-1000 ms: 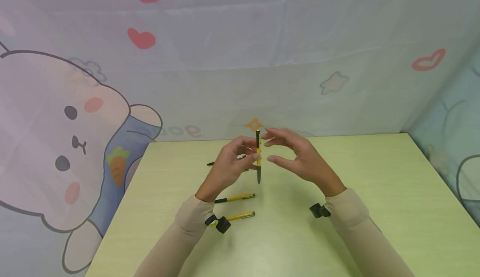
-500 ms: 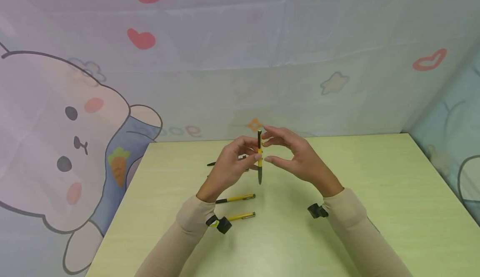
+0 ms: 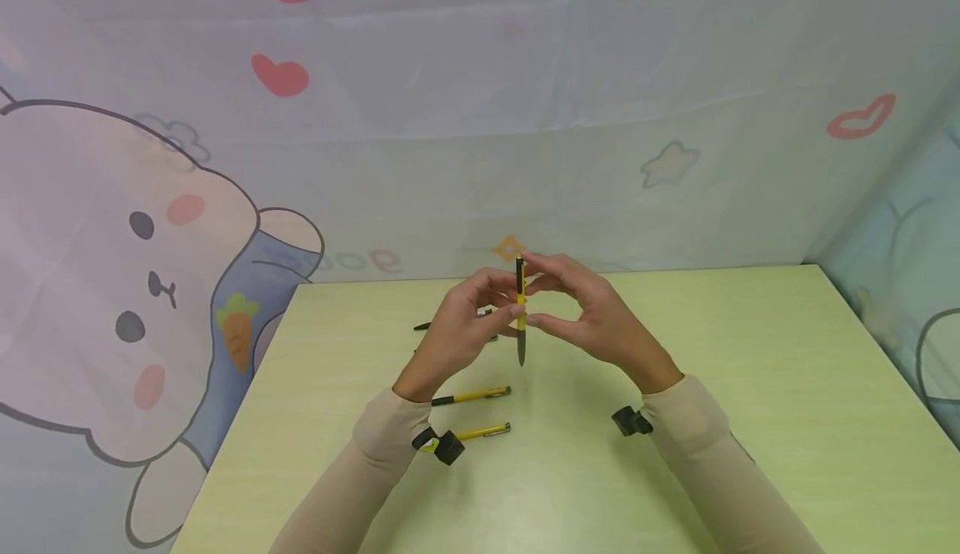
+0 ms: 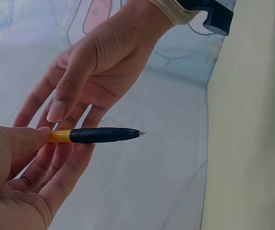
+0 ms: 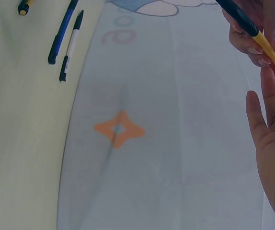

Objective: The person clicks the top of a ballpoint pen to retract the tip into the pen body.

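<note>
A yellow-and-black ballpoint pen (image 3: 521,304) stands upright above the table, its point down. My left hand (image 3: 457,325) pinches its yellow barrel between thumb and fingers; the left wrist view shows the black grip and metal tip of the pen (image 4: 106,135) sticking out past that thumb. From the other side, my right hand (image 3: 603,316) reaches in with its fingertips right at the pen's upper half. The thumb of this right hand (image 4: 113,62) lies close by the barrel, and its fingers are lightly bent without curling round the pen.
Two yellow-and-black pens, one farther back (image 3: 483,394) and one nearer (image 3: 486,431), lie by the left forearm. Behind the left hand lie a blue pen (image 5: 63,33) and a white pen with black ends (image 5: 72,45). A printed cloth (image 3: 465,187) hangs behind the table (image 3: 750,421).
My right hand has moved slightly left, bringing its fingertips up to the pen. My left hand still pinches the pen, which has shifted slightly right.
</note>
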Demonstrator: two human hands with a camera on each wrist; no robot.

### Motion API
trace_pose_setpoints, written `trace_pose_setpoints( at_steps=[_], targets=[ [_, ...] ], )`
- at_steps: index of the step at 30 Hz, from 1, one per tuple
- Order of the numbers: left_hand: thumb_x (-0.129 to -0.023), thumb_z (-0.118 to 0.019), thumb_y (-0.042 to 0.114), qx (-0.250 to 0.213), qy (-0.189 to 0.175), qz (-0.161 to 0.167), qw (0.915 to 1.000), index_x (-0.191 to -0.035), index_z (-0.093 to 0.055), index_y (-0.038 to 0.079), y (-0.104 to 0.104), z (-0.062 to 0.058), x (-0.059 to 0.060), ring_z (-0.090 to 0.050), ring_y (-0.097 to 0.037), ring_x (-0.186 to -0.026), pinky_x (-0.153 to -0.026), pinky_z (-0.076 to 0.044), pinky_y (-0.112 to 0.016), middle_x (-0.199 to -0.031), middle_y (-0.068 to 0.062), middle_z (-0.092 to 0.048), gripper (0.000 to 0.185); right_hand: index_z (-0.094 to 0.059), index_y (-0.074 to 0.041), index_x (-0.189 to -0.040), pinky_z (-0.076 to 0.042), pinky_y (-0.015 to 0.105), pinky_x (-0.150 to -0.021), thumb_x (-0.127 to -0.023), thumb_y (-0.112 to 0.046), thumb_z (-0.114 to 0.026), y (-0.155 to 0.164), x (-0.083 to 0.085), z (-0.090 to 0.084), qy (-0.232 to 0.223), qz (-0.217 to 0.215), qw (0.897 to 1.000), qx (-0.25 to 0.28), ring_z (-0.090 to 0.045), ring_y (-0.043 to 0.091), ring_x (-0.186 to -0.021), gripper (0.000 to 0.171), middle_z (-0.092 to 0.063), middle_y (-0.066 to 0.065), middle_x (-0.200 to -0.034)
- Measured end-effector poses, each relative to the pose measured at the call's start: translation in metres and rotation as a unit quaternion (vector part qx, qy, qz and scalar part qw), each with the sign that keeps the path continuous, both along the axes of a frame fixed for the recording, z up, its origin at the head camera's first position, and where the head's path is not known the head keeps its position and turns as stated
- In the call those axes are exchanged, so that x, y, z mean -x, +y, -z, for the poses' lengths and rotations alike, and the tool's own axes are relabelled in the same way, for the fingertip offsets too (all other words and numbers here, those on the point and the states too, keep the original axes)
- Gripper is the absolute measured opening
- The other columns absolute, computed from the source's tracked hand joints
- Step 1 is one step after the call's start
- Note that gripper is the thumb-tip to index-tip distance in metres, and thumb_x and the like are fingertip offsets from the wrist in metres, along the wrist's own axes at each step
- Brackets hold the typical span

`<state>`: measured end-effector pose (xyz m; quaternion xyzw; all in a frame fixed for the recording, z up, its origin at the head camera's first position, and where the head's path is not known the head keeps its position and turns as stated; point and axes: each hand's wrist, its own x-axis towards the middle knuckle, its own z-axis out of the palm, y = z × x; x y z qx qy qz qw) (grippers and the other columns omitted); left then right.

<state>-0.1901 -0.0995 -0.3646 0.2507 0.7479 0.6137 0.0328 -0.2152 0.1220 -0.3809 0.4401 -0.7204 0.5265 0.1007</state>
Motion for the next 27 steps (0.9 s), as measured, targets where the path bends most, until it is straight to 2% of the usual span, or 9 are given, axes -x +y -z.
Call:
trace_pose_setpoints(
  at_steps=[8, 14, 19, 23, 27],
  targets=[
    [-0.098, -0.067, 0.006, -0.002, 0.013, -0.010, 0.9999, -0.126, -0.061, 0.008, 0.0002, -0.0024, -0.0009, -0.065, -0.027, -0.097, -0.073, -0.063, -0.041, -0.108, -0.012, -0.061, 0.028, -0.039, 0.002, -0.152, -0.049, 0.036, -0.107, -0.080, 0.011, -0.080, -0.0035, 0.0012, 0.0033, 0.001, 0.002, 1.000, -0.001, -0.065, 0.028, -0.118, 0.084, -0.051, 0.015, -0.142],
    [-0.098, -0.066, 0.005, -0.010, 0.011, -0.009, 0.9998, -0.127, -0.062, 0.008, -0.0002, -0.0046, -0.0009, -0.065, -0.028, -0.098, -0.071, -0.063, -0.041, -0.107, -0.013, -0.061, 0.029, -0.033, -0.011, -0.158, -0.045, 0.034, -0.111, -0.083, 0.002, -0.081, -0.0025, -0.0016, 0.0023, -0.031, 0.004, 0.999, -0.024, -0.060, 0.022, -0.125, 0.089, -0.046, 0.006, -0.148],
    [-0.098, -0.067, 0.006, -0.010, 0.013, -0.011, 0.9998, -0.128, -0.062, 0.007, -0.0011, -0.0057, -0.0001, -0.065, -0.028, -0.098, -0.071, -0.063, -0.041, -0.107, -0.013, -0.062, 0.030, -0.028, -0.020, -0.161, -0.043, 0.038, -0.113, -0.086, -0.006, -0.080, -0.0003, -0.0012, 0.0033, -0.046, -0.007, 0.998, -0.039, -0.055, 0.022, -0.131, 0.093, -0.040, 0.001, -0.155],
    [-0.098, -0.067, 0.006, -0.019, 0.008, -0.004, 0.9998, -0.129, -0.061, 0.005, -0.0018, -0.0064, 0.0000, -0.065, -0.029, -0.099, -0.072, -0.063, -0.042, -0.107, -0.014, -0.061, 0.032, -0.024, -0.025, -0.162, -0.042, 0.040, -0.114, -0.086, -0.010, -0.081, 0.0001, -0.0007, 0.0045, -0.058, -0.011, 0.997, -0.048, -0.052, 0.021, -0.133, 0.096, -0.036, -0.002, -0.157],
    [-0.098, -0.067, 0.006, -0.023, 0.007, -0.002, 0.9997, -0.130, -0.061, 0.004, -0.0021, -0.0074, -0.0006, -0.065, -0.029, -0.099, -0.071, -0.063, -0.042, -0.108, -0.014, -0.062, 0.032, -0.024, -0.026, -0.162, -0.042, 0.041, -0.114, -0.085, -0.010, -0.083, -0.0004, -0.0006, 0.0041, -0.061, -0.016, 0.997, -0.049, -0.051, 0.021, -0.133, 0.098, -0.036, 0.001, -0.158]
  ],
)
